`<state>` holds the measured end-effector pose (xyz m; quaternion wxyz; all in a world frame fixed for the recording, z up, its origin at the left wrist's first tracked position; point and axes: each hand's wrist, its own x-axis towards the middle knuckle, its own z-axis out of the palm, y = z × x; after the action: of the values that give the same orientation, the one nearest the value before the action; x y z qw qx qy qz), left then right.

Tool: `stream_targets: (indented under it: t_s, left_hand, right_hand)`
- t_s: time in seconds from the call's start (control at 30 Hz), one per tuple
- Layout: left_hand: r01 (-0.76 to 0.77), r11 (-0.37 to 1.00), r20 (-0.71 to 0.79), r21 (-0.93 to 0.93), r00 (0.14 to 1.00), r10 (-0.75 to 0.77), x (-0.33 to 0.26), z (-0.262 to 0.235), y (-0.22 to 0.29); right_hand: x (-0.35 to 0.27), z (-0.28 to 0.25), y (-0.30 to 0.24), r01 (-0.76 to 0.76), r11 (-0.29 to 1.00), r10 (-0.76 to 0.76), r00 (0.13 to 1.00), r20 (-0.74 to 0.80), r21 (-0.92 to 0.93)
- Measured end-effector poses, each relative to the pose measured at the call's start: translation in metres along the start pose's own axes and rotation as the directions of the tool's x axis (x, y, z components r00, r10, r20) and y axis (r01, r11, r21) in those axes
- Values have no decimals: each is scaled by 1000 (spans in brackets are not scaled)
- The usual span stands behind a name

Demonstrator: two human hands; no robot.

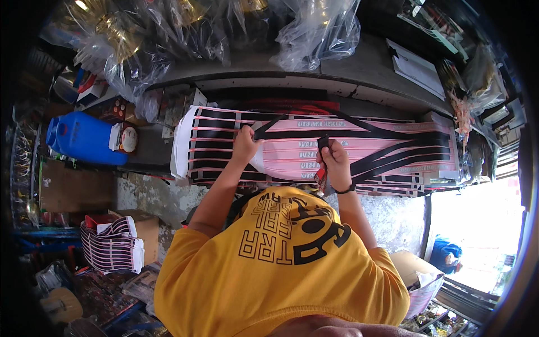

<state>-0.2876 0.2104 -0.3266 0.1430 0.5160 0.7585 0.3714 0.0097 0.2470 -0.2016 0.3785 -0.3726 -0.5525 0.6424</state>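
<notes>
Pink-and-black printed ribbon strips (331,154) lie side by side along a bench, on white-edged sheets. My left hand (245,146) is closed in a pinch at the left part of the strips, gripping the edge of a black ribbon (272,126). My right hand (337,162) is closed over the middle of the strips. From its fingers stands the end of a dark, flat piece (323,141). Below that fist hangs something red and metallic (321,177), too small to name. Several loose black ribbons (387,151) fan out to the right of my right hand.
A blue jerrycan (87,137) stands left of the strips. Plastic-wrapped gold pieces (118,36) line the shelf behind, and papers (416,68) lie at the back right. More printed strips (112,245) rest beside a cardboard box (147,236) at lower left.
</notes>
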Motion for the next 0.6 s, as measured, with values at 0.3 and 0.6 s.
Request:
stream_targets:
  t_s: [0.3, 0.6]
  left_hand:
    - [-10, 998, -52, -66, 999, 6, 5, 4, -1]
    - [59, 815, 63, -577, 998, -27, -3, -43, 73]
  right_hand:
    - [11, 6, 1, -35, 999, 37, 998, 44, -38]
    - [24, 26, -34, 524, 670, -452, 850, 271, -526]
